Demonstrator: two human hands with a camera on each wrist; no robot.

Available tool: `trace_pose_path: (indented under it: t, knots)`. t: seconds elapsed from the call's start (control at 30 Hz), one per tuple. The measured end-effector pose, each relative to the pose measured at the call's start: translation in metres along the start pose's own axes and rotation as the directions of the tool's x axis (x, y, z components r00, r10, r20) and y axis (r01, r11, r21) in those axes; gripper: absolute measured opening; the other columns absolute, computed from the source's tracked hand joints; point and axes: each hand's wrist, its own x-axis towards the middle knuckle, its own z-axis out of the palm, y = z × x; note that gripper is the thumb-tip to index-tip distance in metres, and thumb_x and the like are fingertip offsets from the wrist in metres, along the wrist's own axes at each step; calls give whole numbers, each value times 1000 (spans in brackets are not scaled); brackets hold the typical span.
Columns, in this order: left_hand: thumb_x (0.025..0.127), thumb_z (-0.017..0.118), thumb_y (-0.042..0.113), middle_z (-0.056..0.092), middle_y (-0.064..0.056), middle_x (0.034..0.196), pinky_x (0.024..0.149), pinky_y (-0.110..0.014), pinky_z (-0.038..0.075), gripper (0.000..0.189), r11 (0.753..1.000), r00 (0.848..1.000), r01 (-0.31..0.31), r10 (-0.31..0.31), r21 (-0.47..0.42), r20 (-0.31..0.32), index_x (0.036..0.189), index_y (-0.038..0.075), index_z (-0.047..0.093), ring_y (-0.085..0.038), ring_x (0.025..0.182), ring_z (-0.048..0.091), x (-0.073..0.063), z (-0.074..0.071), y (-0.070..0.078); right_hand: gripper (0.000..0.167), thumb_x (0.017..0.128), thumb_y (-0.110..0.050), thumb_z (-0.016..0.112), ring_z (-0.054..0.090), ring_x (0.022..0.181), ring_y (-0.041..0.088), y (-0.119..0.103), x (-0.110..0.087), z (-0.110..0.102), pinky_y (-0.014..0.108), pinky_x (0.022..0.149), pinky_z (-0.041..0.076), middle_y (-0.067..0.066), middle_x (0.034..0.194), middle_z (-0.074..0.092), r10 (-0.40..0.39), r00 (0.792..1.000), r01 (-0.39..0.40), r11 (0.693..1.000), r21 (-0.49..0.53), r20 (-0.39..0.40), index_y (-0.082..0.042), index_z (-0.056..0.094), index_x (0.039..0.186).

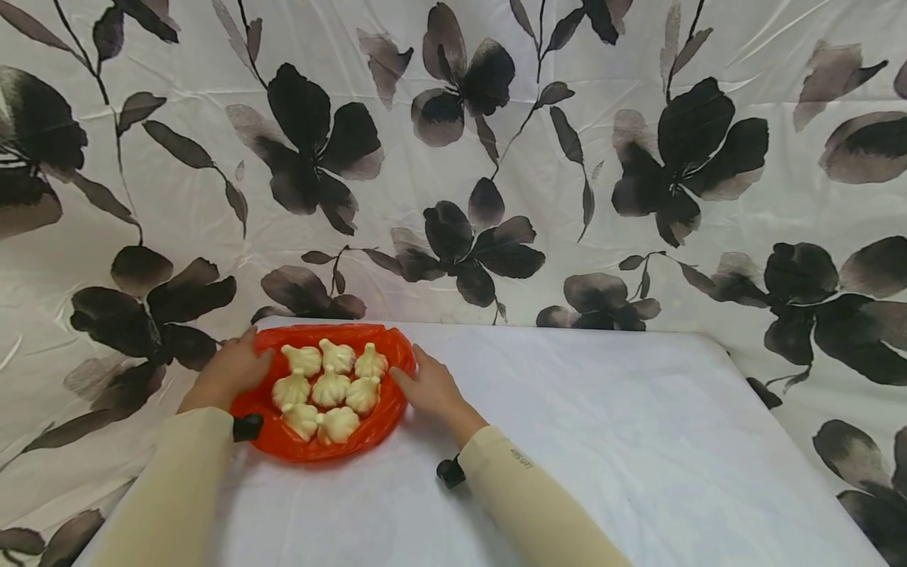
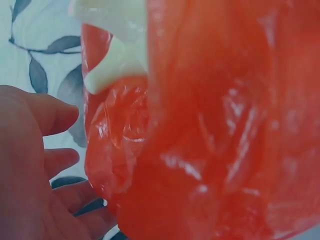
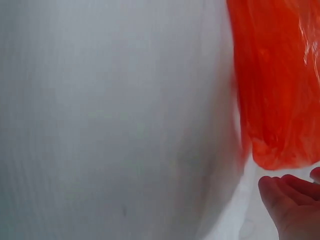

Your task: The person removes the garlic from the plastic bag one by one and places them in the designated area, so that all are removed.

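Several pale garlic bulbs (image 1: 330,387) lie grouped on a glossy red plastic bag (image 1: 319,450) that spreads in a rounded shape on the table's left half. At the bag's left side is my left hand (image 1: 234,368). Its thumb and fingers are spread apart, and in the left wrist view the lower fingertips reach the side of the bag. My right hand (image 1: 435,387) is at the right edge of the bag. The right wrist view shows its fingers fairly straight, right by the bag's end. Two bulbs show partly in the left wrist view, behind the red plastic.
A white cloth covers the table (image 1: 602,441), which extends to the right of the bag. Behind it hangs a pale curtain (image 1: 581,47) printed with dark flowers. Small black devices (image 1: 450,473) sit at both wrists by the beige sleeves (image 1: 524,492).
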Motion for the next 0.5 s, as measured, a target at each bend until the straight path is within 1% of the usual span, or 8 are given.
trace_pose_path:
  t: [0.13,0.23,0.33,0.4,0.5]
  knots:
    - [98,34,30,17,-45,146,108,-72,23,74,995,998,49,-45,-83,52,149,-11,1,-63,132,23,0,-2,-6,74,93,-51,53,52,131,29,-2,0,6,48,107,45,7,147,50,-8,1000,8,1000,28,3,-19,26,154]
    - [98,34,29,17,-45,146,109,-70,23,73,993,996,61,-54,-101,73,148,-12,0,-62,133,22,-1,-2,-10,76,92,-51,56,55,127,28,-4,0,9,47,103,48,6,144,52,-4,1000,4,999,41,3,-24,24,155]
    - [98,31,28,17,-43,147,110,-69,22,72,991,993,76,-66,-109,96,148,-12,-1,-61,133,22,-2,-2,-15,77,91,-49,58,54,127,28,-6,0,11,47,102,50,6,145,51,18,1000,-19,998,62,8,-24,23,155]
    - [98,29,27,17,-42,147,110,-69,22,70,991,992,78,-66,-110,108,148,-13,0,-61,133,22,-2,-2,-17,76,91,-44,59,54,127,27,-6,0,11,46,101,50,5,145,51,27,1000,-28,997,66,10,-23,23,155]
    - [98,29,25,13,-40,150,110,-70,21,70,985,986,104,-84,-139,142,148,-11,-3,-60,135,20,-3,-3,-19,73,92,-37,60,54,125,27,-7,0,12,46,102,50,8,144,52,31,999,-32,998,61,4,-20,25,155]
